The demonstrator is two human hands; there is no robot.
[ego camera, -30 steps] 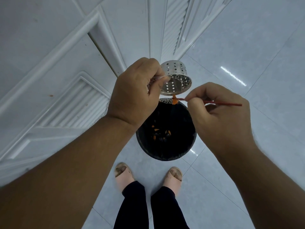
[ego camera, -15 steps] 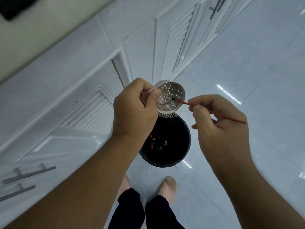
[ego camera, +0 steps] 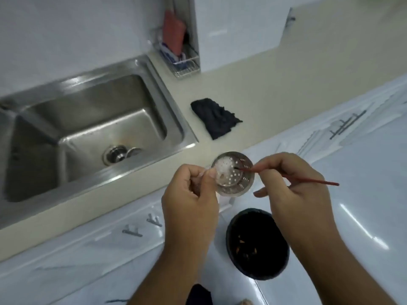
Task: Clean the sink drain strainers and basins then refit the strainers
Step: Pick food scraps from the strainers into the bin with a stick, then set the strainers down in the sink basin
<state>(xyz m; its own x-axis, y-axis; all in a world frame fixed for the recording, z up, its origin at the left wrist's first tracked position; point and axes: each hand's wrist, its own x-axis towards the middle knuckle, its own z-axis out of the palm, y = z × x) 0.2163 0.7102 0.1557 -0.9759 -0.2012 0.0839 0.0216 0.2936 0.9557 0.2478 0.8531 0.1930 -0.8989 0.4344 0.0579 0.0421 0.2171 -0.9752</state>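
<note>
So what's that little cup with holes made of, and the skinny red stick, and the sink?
The strainer looks like shiny metal, probably stainless steel: silvery, with bright glints. The stick is thin, straight and dull red-brown, maybe painted wood or plastic; I can't tell. The sink looks like brushed stainless steel: grey with soft, streaky reflections.

Around the sink (ego camera: 88, 78), here's the spread.
Cloth (ego camera: 217, 118) right of it on the counter (ego camera: 264, 84), rack (ego camera: 182, 62) behind-right, strainer (ego camera: 233, 175) front-right, bin (ego camera: 257, 243) farther front on the floor (ego camera: 363, 194).
</note>
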